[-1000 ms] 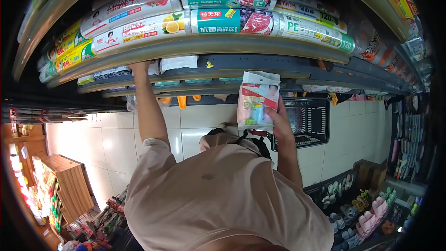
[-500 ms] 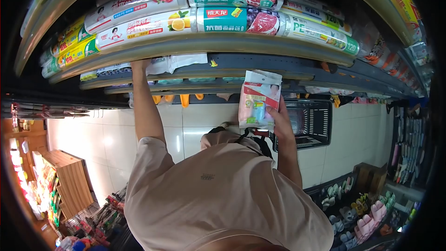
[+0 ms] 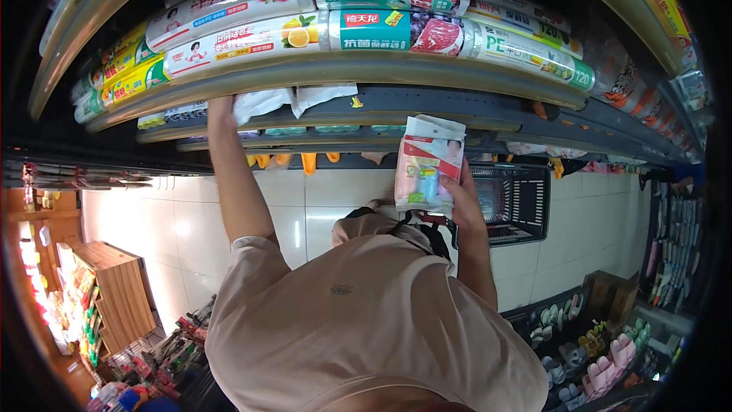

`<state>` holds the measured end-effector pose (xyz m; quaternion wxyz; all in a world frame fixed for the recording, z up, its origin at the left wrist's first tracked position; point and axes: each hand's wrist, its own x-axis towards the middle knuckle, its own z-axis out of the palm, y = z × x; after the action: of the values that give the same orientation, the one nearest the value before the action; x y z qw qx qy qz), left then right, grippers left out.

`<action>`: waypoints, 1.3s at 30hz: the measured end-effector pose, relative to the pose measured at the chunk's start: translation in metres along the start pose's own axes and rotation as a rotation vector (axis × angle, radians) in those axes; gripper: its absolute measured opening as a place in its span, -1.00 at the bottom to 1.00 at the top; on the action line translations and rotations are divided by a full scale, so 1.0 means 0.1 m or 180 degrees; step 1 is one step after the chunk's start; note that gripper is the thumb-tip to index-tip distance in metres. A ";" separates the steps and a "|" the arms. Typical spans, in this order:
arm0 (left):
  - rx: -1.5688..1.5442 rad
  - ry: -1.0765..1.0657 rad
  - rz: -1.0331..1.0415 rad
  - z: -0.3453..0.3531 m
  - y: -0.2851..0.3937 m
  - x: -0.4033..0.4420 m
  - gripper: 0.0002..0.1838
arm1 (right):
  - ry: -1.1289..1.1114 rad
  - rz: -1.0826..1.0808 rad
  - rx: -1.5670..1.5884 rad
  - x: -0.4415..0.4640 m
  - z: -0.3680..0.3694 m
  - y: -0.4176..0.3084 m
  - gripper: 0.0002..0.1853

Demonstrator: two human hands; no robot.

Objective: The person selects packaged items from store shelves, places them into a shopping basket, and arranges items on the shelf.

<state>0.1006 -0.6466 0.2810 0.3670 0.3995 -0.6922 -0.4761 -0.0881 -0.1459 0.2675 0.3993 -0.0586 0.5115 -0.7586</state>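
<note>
In my right hand (image 3: 460, 189) is an upright plastic packet (image 3: 428, 166), white and pink with a red band and pastel-coloured shapes in its middle. The thumb lies over its right side, and the other fingers are behind it. My left hand (image 3: 221, 113) reaches in under the front lip of the upper shelf, and its fingers are hidden there. Right beside it lie white packets (image 3: 263, 104) on the lower shelf. Above it, rolls of food bags (image 3: 244, 40) are stacked along the upper shelf (image 3: 343, 76).
A dark shopping basket (image 3: 509, 206) is on the tiled floor (image 3: 183, 221) behind the packet. Orange items (image 3: 309, 162) hang below the shelves. Slippers (image 3: 602, 362) fill a rack at lower right, and a wooden display unit (image 3: 114, 282) stands at left.
My left hand has shifted slightly left along the shelf, and the white packets beside it lie a little differently. My right hand keeps the packet in nearly the same place.
</note>
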 end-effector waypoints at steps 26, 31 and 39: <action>-0.1917 -0.0514 -0.1539 0.94 0.12 -0.28 -0.46 | -0.0512 0.0089 0.0440 1.21 0.67 -0.54 -0.47; -0.2114 -0.0895 -0.1494 0.90 -0.02 -0.22 -0.46 | -0.0891 0.0558 0.0570 2.09 0.62 -0.34 -0.62; -0.2788 -0.0968 -0.1441 0.80 -0.03 -0.11 -0.50 | -0.1239 0.1016 0.0373 2.37 0.94 -0.02 -0.61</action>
<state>0.0343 -0.6077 0.2548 0.2828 0.2744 -0.3696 -0.8415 -0.2018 -0.3715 0.2373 0.6076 -0.0988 0.3830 -0.6888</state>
